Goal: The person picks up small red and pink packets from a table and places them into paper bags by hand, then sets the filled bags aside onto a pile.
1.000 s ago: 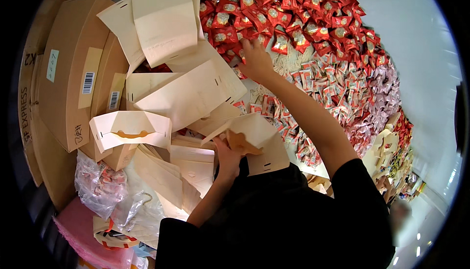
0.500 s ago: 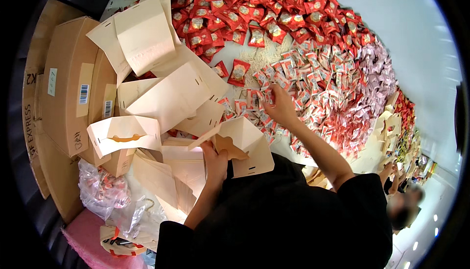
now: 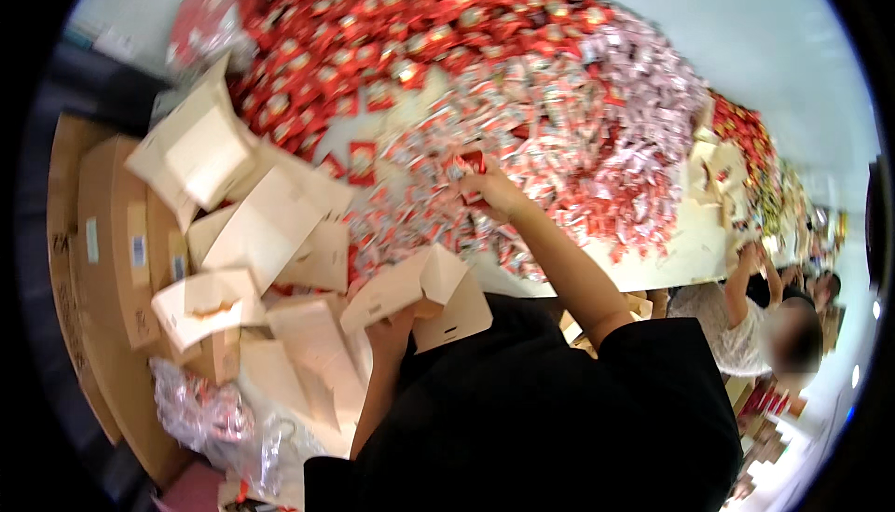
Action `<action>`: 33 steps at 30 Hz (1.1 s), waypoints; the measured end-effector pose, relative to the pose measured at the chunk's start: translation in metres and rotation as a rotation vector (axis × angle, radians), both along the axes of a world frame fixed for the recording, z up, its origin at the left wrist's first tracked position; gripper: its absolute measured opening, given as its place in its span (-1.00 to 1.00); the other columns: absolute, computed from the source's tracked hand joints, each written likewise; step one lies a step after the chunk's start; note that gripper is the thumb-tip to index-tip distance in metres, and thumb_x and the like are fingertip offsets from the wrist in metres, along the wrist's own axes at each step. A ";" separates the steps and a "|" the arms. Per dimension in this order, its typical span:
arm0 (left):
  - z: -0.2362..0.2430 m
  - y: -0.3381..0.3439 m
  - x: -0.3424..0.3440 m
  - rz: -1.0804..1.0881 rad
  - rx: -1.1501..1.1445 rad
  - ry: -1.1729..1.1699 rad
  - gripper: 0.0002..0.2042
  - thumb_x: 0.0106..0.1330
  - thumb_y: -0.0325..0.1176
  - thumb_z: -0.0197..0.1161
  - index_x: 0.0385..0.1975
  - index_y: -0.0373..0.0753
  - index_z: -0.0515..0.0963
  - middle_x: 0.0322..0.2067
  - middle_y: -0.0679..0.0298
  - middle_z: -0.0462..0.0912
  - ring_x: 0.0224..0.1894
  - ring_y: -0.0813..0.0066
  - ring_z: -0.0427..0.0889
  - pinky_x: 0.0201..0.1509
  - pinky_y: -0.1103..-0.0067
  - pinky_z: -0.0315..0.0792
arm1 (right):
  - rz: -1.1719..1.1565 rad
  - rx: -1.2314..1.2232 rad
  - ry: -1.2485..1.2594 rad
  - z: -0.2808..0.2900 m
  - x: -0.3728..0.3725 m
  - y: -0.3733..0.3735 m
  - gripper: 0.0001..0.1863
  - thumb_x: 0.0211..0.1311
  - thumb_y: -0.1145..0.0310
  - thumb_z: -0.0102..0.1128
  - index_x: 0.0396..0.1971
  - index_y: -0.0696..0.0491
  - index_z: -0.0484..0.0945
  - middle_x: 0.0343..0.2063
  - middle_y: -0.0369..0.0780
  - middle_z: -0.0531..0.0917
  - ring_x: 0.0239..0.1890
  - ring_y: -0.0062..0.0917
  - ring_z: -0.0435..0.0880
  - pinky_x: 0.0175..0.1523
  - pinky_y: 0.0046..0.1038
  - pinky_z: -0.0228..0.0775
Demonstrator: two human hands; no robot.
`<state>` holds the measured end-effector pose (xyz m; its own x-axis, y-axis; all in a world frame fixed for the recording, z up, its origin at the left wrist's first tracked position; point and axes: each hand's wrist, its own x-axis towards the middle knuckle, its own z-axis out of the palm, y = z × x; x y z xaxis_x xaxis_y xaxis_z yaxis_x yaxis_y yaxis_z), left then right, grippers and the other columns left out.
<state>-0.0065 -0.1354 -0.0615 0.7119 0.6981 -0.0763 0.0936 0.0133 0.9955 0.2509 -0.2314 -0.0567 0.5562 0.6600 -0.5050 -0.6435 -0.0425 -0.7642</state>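
Observation:
My left hand [image 3: 388, 337] grips a cream cardboard box [image 3: 415, 290], part-folded, in front of my body. The box's panels hide some of my fingers. Out over the table, my right hand [image 3: 496, 195] is closed on a small red packet [image 3: 471, 165]. Below that hand spreads a heap of small red-and-white packets [image 3: 541, 153], smeared by motion. A single larger red packet [image 3: 362, 163] lies apart, to the left of my right hand. Beyond it rises a big pile of red packets [image 3: 401, 27].
Several open cream boxes [image 3: 270, 223] crowd the left, beside large brown cartons [image 3: 112, 242]. A clear plastic bag [image 3: 200, 409] lies at lower left. Pinkish packets [image 3: 643, 83] are heaped to the right. Another person [image 3: 746, 325] works at the far right.
My right hand has come up from the small packets, now holding a red one. The view has swung, shifting the piles leftward. My left hand still holds the box, now tilted differently.

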 end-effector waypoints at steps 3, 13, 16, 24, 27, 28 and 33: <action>0.007 -0.016 0.015 -0.044 0.209 0.066 -0.39 -0.12 -0.54 0.22 0.00 -0.29 0.12 -0.12 0.16 0.29 -0.07 0.36 0.36 0.01 0.53 0.29 | -0.153 0.246 0.328 0.002 0.009 -0.071 -0.68 -0.02 0.61 -0.03 -0.20 0.04 0.31 -0.30 -0.11 0.54 -0.61 -0.49 0.52 -0.54 -0.45 0.33; 0.033 -0.077 0.079 0.094 -0.685 0.180 -0.48 0.15 -0.53 0.08 0.07 -0.23 0.00 -0.15 0.20 0.34 -0.08 0.42 0.39 -0.05 0.55 0.36 | -0.598 -0.030 0.040 0.020 0.069 -0.244 -0.79 -0.10 0.63 0.02 -0.47 0.02 0.29 -0.51 -0.20 0.52 -0.64 -0.51 0.48 -0.56 -0.50 0.41; 0.029 -0.090 0.086 -0.024 -0.258 0.253 -0.40 -0.07 -0.64 0.01 0.07 -0.26 0.06 -0.14 0.15 0.31 -0.08 0.38 0.36 0.05 0.52 0.26 | -0.775 -0.192 -0.489 -0.001 0.136 -0.295 -0.79 -0.14 0.64 0.04 -0.50 0.01 0.32 -0.60 -0.23 0.50 -0.63 -0.52 0.48 -0.57 -0.48 0.37; 0.054 -0.101 0.083 -0.457 -0.455 0.303 -0.28 -0.27 -0.46 0.35 0.00 -0.20 0.16 -0.10 0.33 0.14 0.02 0.49 0.24 0.11 0.56 0.16 | 0.333 -1.359 -1.272 -0.010 0.291 -0.315 -0.72 -0.18 0.39 0.19 -0.36 0.06 0.47 -0.43 -0.12 0.59 -0.28 -0.23 0.57 -0.21 -0.28 0.40; 0.062 -0.115 0.079 -0.404 -0.603 0.237 -0.23 -0.26 -0.35 0.43 0.02 -0.16 0.12 -0.10 0.31 0.21 0.00 0.51 0.28 0.07 0.55 0.23 | 0.595 -1.426 -1.209 -0.005 0.295 -0.304 -0.68 -0.18 0.31 0.22 -0.31 0.02 0.50 -0.31 -0.14 0.59 -0.22 -0.26 0.57 -0.15 -0.30 0.42; 0.074 -0.123 0.086 -0.382 -0.676 0.219 -0.20 -0.26 -0.35 0.43 0.04 -0.16 0.09 -0.11 0.30 0.24 -0.01 0.49 0.30 0.06 0.55 0.25 | 0.579 -1.387 -1.192 0.006 0.296 -0.303 -0.66 -0.18 0.30 0.22 -0.29 0.01 0.51 -0.30 -0.14 0.59 -0.22 -0.26 0.57 -0.15 -0.30 0.42; 0.068 -0.143 0.088 -0.256 -0.734 0.234 -0.23 -0.08 -0.48 0.27 0.14 -0.14 -0.05 -0.05 0.17 0.32 0.00 0.36 0.35 0.06 0.45 0.29 | 0.245 -1.109 -0.922 0.043 0.266 -0.334 -0.60 -0.26 0.24 0.23 -0.29 0.02 0.54 -0.44 -0.07 0.59 -0.33 -0.24 0.59 -0.24 -0.36 0.42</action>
<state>0.0813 -0.2786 0.0069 0.7518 0.2302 -0.6180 0.3865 0.6055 0.6957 0.5167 -0.5651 -0.0135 0.8902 0.3019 -0.3411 0.1551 -0.9050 -0.3962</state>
